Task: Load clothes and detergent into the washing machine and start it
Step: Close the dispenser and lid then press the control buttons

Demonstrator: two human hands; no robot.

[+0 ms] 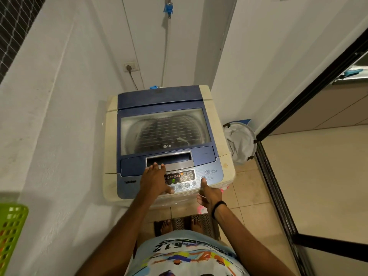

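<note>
at the far left edge a green basket point(12, 232) pokes in beside the wall. the washer point(110, 136) stands in the corner with its lid point(127, 162) down. through the lid's window a dark heap lies in the drum, likely the clothes point(165, 137), though it is dim. no detergent shows, so i cannot tell whether it is in.

the left hand point(154, 180) lies flat on the panel point(127, 188), fingers point(157, 168) straight and slightly apart, tips at the lower edge of the lid handle, thumb close to the small round buttons. just right of it the display point(173, 180) glows green. further right, the right hand point(211, 196) points: index finger point(203, 185) straight with its tip on the start button point(203, 176), the other fingers folded, holding nothing. the power button point(207, 172) sits just above.

this looks like the start press, the last step. it should go straight down on the button's middle, once and firmly, as a second press would probably pause the machine. the left thumb ought to keep off the small buttons, or the programme may change. the display is the thing to watch for a response.

right of the washer a white bag point(242, 142) stands on the floor.
</note>
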